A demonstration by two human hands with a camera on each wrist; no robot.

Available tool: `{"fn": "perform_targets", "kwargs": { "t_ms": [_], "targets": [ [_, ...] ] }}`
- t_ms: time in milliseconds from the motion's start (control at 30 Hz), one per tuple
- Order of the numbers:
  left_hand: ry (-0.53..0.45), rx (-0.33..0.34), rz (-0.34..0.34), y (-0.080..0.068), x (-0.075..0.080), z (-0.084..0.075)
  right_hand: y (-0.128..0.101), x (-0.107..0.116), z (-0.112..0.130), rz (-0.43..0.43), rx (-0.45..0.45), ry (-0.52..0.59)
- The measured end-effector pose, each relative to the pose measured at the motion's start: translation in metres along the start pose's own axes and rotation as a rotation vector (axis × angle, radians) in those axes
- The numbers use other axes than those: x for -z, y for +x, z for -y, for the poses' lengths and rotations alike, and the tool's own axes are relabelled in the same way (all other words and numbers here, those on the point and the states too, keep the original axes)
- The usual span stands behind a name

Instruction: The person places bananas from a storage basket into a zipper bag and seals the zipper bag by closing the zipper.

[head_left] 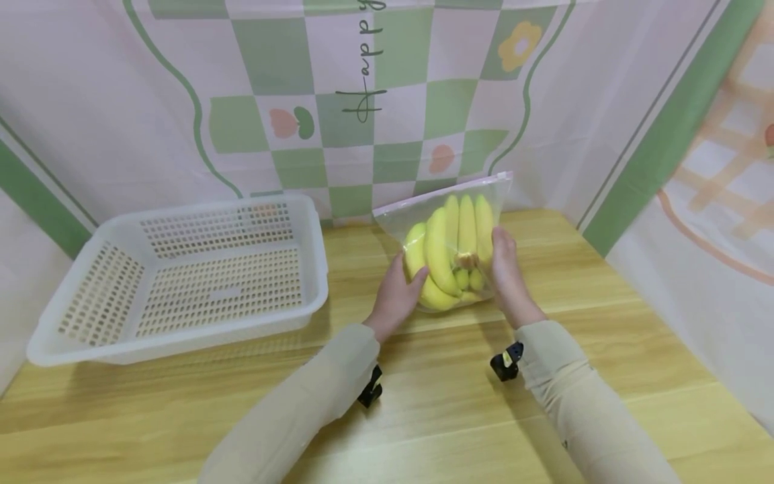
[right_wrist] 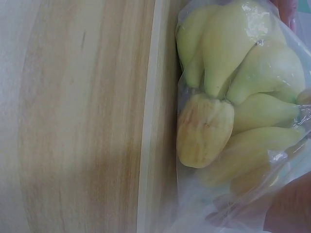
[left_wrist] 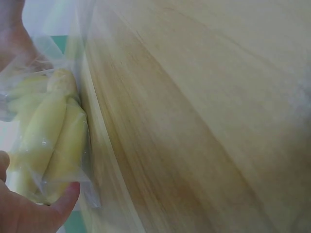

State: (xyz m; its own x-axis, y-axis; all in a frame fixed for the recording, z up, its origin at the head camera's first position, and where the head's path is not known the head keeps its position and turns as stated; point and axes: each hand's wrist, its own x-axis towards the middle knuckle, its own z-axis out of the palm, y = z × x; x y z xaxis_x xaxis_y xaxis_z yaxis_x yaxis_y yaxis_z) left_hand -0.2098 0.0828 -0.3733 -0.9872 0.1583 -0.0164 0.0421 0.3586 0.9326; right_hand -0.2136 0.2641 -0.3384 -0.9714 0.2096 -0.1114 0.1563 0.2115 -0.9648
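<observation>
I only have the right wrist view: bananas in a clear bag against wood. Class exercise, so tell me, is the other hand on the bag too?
Observer: Yes. The left hand holds the bag from its left side; the right hand holds the other side.
Operator: Is the bag lying flat?
Observer: No, it stands upright on the table, zip edge on top.
Operator: Anything else on the table?
Observer: A white basket sits to the left of the bag, apart from it.
Operator: Anything in it?
Observer: Nothing shows in it.
</observation>
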Motion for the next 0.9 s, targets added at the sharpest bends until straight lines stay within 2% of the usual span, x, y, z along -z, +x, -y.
{"fn": "perform_targets", "kwargs": {
  "t_ms": [333, 533, 700, 900],
  "targets": [
    [0.002, 0.017, 0.037, 0.000, 0.004, -0.002, 0.003, -0.001, 0.006, 0.010, -0.023, -0.034],
    [0.036, -0.013, 0.044, 0.000, 0.013, -0.009, 0.006, 0.002, 0.019, -0.003, -0.068, -0.155],
    [0.170, -0.030, 0.007, 0.004, 0.025, -0.025, 0.009, 0.006, 0.036, -0.111, -0.074, -0.276],
    [0.287, -0.080, -0.040, 0.007, 0.045, -0.059, 0.012, 0.007, 0.063, -0.188, 0.052, -0.347]
  ]
}}
